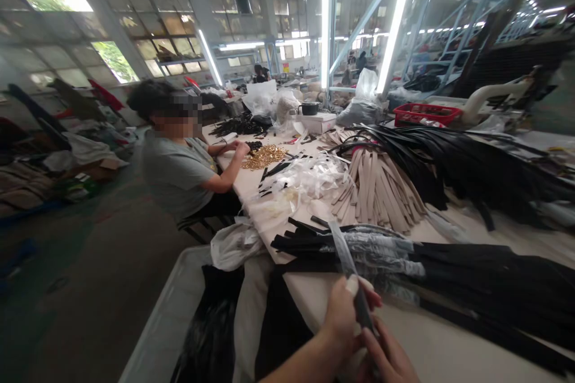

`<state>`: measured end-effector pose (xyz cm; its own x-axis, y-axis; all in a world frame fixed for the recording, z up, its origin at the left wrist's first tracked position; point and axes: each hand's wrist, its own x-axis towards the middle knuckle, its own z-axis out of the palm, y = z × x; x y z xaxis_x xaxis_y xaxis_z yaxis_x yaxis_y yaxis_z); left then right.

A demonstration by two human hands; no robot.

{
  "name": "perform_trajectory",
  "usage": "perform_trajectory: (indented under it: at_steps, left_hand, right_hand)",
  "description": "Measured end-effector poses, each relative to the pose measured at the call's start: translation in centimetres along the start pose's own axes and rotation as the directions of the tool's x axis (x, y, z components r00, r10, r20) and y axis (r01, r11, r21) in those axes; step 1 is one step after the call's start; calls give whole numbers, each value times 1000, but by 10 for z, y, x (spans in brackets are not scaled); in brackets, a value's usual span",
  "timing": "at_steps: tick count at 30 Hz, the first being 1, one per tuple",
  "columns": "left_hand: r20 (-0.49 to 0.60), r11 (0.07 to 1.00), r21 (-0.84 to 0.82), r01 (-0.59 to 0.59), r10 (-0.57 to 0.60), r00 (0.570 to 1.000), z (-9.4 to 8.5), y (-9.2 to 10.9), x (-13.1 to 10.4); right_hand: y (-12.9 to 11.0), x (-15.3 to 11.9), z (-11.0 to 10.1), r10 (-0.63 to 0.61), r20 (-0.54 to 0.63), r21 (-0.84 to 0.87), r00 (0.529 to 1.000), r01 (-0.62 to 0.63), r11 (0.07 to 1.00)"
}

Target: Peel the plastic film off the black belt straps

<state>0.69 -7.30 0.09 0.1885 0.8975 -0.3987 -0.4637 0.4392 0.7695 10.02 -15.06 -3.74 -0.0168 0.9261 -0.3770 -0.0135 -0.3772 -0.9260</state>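
Note:
Over the near edge of the table, a black strap slants up and away from me, its far end inside a clear plastic sleeve. My left hand is closed around the strap, with the thumb on top near the sleeve. Lower down, the fingers of my right hand pinch the same strap. Just beyond my hands lies a bundle of black straps, several of them wrapped in clear plastic near their left ends.
A seated person works at the left edge beside gold metal pieces. Clear plastic scraps, beige strips and black strips cover the table. A red basket stands behind; a grey bin stands below left.

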Motion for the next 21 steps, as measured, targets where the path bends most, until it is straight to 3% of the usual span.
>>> perform_trajectory:
  at_steps: [3, 6, 8, 10, 13, 17, 21]
  left_hand:
    - [113, 995, -39, 89, -84, 990, -1, 2, -2]
    - [156, 979, -179, 94, -66, 986, -7, 46, 19]
    - [94, 977, -211, 8, 12, 996, -11, 75, 36]
    - [54, 978, -186, -96, 108, 993, -11, 89, 47]
    - [85, 976, -132, -171, 183, 979, -4, 80, 42]
    - [131, 985, -35, -170, 173, 976, 3, 65, 21]
    - [77, 969, -68, -237, 242, 967, -1, 76, 16]
  right_hand:
    - [-17, 6, 0, -19, 43, -26, 999, 20, 999]
    - [-10, 3, 6, 4, 122, 15, 993, -6, 1000]
    - [-1, -2, 12, 76, 206, 19, 976, -82, 996]
    - [0, -4, 17, 118, 257, 19, 959, -127, 992]
    - [-22, 5, 24, 1, 218, 55, 976, -13, 998]
    - [-59, 23, 28, -134, 83, 4, 988, 134, 991]
    - [-60, 25, 30, -134, 92, 17, 987, 133, 991]
